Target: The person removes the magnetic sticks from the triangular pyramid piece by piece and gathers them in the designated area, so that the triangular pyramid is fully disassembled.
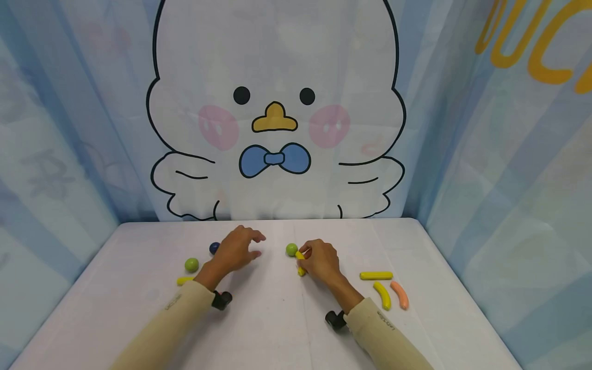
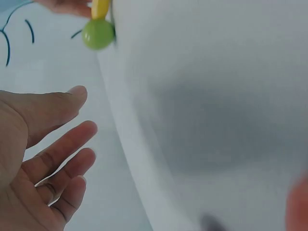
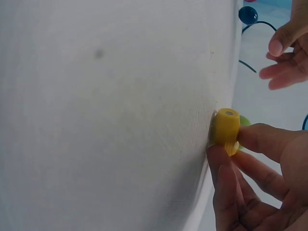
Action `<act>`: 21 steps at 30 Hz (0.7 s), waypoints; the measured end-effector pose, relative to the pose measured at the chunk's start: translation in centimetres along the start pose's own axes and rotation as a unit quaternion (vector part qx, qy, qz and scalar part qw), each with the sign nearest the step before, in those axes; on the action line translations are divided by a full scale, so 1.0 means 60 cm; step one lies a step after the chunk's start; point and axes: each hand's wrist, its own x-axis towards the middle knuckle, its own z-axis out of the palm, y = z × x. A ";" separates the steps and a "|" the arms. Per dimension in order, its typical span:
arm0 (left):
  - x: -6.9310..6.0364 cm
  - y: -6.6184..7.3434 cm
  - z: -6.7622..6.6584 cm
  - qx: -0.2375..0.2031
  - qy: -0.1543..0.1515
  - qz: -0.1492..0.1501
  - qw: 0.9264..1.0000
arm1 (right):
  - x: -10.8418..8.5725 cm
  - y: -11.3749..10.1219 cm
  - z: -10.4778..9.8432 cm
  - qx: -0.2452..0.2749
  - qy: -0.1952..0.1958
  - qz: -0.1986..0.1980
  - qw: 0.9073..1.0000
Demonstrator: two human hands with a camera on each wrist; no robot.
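Observation:
Between thumb and fingers, my right hand (image 1: 322, 261) pinches a short, curved yellow stick (image 1: 300, 256) low over the white table. The stick's near end shows a small grey disc in the right wrist view. Its far end meets a shiny green ball (image 1: 291, 250); the left wrist view shows the ball (image 2: 98, 34) and stick touching. My left hand (image 1: 236, 249) hovers left of them, thumb and fingers spread apart, holding nothing. Behind its wrist a dark blue ball (image 1: 214, 248) is partly hidden.
On the left lie another green ball (image 1: 191, 265) and a yellow stick (image 1: 185, 281), partly covered by the left arm. To the right are a straight yellow stick (image 1: 376, 276), a curved yellow stick (image 1: 382, 295) and a curved orange stick (image 1: 400, 294). A printed cloth hangs behind the table.

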 end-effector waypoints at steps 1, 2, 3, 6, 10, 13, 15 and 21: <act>0.003 0.009 0.007 -0.003 -0.004 -0.003 1.000 | 0.000 0.000 -0.001 -0.001 -0.001 -0.001 1.000; 0.005 0.017 0.013 -0.005 -0.007 -0.003 1.000 | -0.001 0.000 -0.001 0.000 -0.003 -0.002 1.000; 0.008 0.023 0.020 -0.008 -0.009 -0.004 1.000 | -0.001 -0.001 -0.002 0.001 -0.004 -0.003 1.000; 0.016 0.042 0.038 -0.016 -0.013 0.004 1.000 | -0.002 -0.001 -0.005 -0.002 -0.010 -0.006 1.000; 0.025 0.057 0.063 -0.027 -0.003 0.032 0.999 | -0.003 0.002 -0.005 -0.012 -0.013 -0.017 1.000; 0.030 0.062 0.076 -0.033 0.013 0.057 0.998 | -0.003 0.004 -0.004 -0.016 -0.016 -0.027 0.999; 0.033 0.065 0.082 -0.032 0.023 0.070 0.997 | -0.004 0.005 -0.005 -0.016 -0.018 -0.032 0.999; 0.039 0.069 0.089 -0.035 0.033 0.078 0.996 | -0.008 0.007 -0.007 -0.018 -0.025 -0.033 0.999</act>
